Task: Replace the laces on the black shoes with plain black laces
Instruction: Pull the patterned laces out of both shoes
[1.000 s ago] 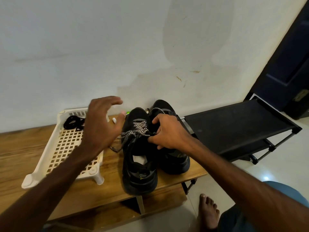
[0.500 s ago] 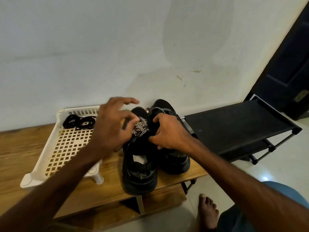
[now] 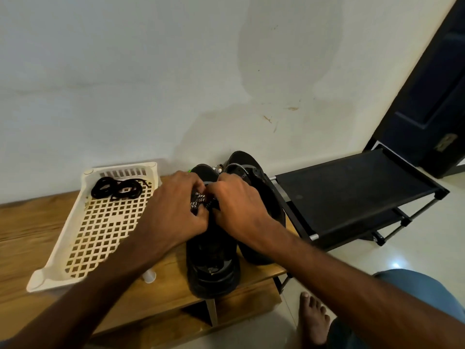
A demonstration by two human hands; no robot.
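So, head view, left hand: fingers curled, pinching the speckled lace over the near shoe.
right hand: curled on the same lace, touching the left hand.
far shoe: beside the near shoe, on the bench.
plain black laces: coiled in the far corner of the white tray.
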